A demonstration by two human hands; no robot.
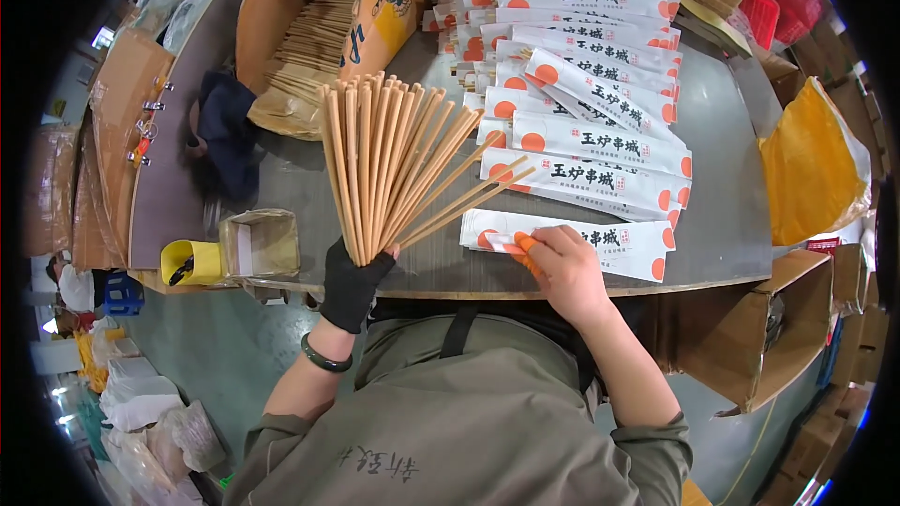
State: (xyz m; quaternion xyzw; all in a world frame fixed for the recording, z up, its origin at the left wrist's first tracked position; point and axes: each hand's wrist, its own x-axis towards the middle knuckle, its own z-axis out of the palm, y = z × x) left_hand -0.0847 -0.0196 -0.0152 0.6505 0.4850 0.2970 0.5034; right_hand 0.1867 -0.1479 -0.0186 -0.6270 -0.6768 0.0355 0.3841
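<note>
My left hand (354, 287), in a black fingerless glove, is closed round the lower ends of a thick bundle of wooden chopsticks (375, 159). Their upper ends fan out, and a few lean away to the right. By the table's near edge lies a small pile of white paper chopstick sleeves (623, 251) with orange dots. My right hand (569, 267), wearing orange finger covers, pinches the left end of a sleeve there. Beyond it, many sleeves (600, 141) lie overlapped in a long heap, with chopstick ends showing from some.
An open carton (323, 61) of loose chopsticks lies at the back left, beside dark cloth (225, 136). A yellow holder (192, 262) and a small taped box (262, 242) sit at the left edge. On the right are a yellow sack (811, 164) and an open cardboard box (750, 333).
</note>
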